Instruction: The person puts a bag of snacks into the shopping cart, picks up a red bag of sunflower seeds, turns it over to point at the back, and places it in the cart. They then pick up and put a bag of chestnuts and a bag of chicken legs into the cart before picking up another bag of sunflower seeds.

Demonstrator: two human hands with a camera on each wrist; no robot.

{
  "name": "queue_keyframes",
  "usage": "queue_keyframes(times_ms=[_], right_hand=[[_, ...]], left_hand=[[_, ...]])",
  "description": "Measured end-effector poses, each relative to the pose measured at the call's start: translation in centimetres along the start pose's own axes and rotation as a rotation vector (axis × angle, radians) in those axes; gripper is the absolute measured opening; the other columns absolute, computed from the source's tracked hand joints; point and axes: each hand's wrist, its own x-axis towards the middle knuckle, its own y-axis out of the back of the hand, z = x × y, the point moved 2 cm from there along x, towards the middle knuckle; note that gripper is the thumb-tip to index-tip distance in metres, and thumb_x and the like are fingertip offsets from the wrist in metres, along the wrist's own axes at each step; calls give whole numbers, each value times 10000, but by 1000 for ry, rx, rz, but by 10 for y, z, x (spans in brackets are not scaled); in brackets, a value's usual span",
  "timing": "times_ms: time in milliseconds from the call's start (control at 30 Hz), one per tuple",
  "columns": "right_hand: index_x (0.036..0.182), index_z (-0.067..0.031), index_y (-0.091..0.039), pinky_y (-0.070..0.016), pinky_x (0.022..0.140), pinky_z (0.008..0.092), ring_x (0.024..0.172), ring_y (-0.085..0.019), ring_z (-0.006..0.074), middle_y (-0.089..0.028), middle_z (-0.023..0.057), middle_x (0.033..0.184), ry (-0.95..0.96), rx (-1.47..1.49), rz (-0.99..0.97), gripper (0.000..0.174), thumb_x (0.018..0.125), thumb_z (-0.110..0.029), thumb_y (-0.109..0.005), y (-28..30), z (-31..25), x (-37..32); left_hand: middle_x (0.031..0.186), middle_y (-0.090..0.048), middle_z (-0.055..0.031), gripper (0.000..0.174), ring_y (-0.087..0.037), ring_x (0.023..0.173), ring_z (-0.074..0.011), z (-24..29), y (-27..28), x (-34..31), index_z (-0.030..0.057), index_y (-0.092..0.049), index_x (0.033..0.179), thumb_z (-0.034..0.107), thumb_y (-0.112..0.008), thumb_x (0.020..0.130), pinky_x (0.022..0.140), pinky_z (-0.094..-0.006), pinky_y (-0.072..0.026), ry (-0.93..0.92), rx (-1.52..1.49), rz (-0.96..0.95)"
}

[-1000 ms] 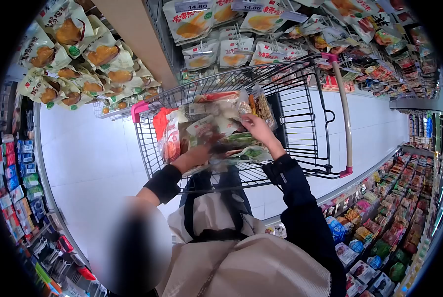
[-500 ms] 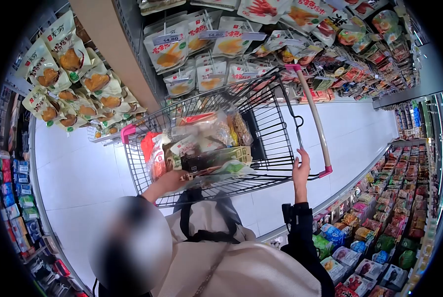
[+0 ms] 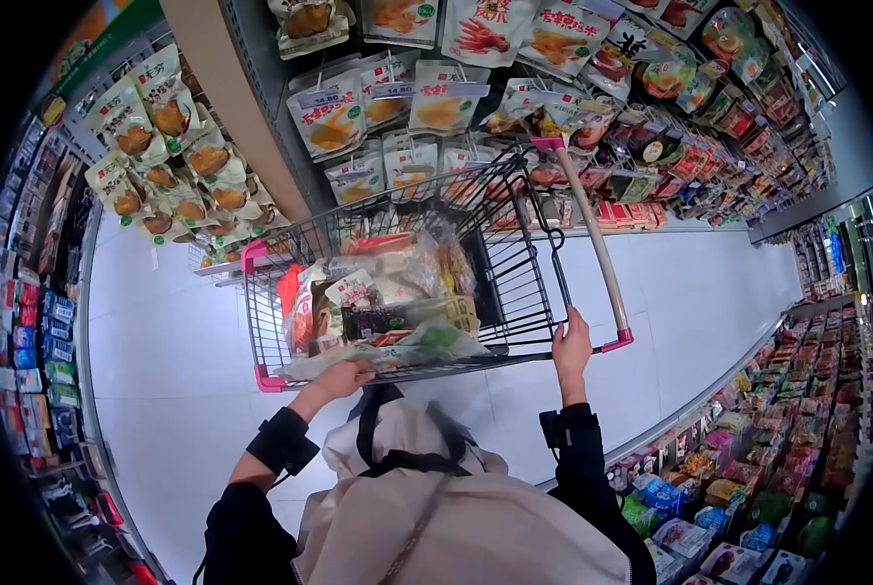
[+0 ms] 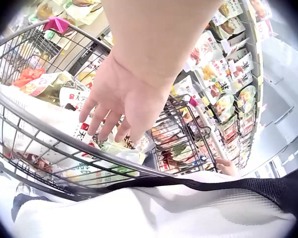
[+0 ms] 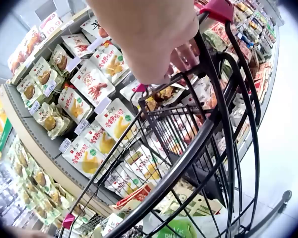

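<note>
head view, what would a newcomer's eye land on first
Probably the wire shopping cart mid-frame, with packaged groceries heaped toward its left end. The left hand is at its near side, and the right hand at its frame near the handle. Beyond it, white food pouches hang in rows.
</note>
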Motion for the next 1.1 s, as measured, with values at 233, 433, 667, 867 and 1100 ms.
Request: queue_keyframes(times_ms=[233, 433, 667, 867, 1100], right_hand=[[1187, 1, -392, -397, 836, 405, 1024, -434, 327, -419, 191, 1200, 168, -228, 82, 520, 702, -110, -542, -13, -4, -9], [1144, -23, -448, -450, 735, 414, 916, -480, 317, -477, 133, 1136, 18, -62, 35, 462, 708, -149, -532, -7, 2, 2], [1065, -65, -528, -481, 659, 387, 851, -525, 293, -549, 88, 1011, 26, -105, -49, 389, 677, -90, -547, 2, 11, 10], [1052, -64, -543, -481, 649, 378, 834, -532, 291, -560, 94, 980, 73, -106, -12, 404, 652, -7, -536, 4, 5, -8], [1031, -55, -547, -479, 639, 369, 829, -518, 290, -548, 92, 967, 86, -125, 1, 388, 646, -8, -544, 0, -8, -29]], left_hand=[[900, -596, -152, 305, -556, 832, -337, 15, -37, -24, 105, -575, 986, 347, -477, 828, 725, -419, -433, 139, 122, 205], [835, -581, -103, 246, -519, 806, -310, 22, -64, -35, 88, -592, 893, 300, -484, 829, 737, -402, -396, 115, 269, 582], [813, -563, -90, 212, -500, 826, -290, 17, -75, -38, 87, -592, 843, 276, -501, 814, 776, -391, -368, 181, 286, 685], [817, -566, -80, 211, -504, 829, -273, 14, -70, -48, 87, -589, 839, 277, -503, 809, 790, -387, -362, 205, 281, 634], [820, -570, -69, 203, -505, 838, -258, 3, -67, -66, 92, -591, 841, 273, -507, 803, 789, -378, -362, 250, 293, 606]])
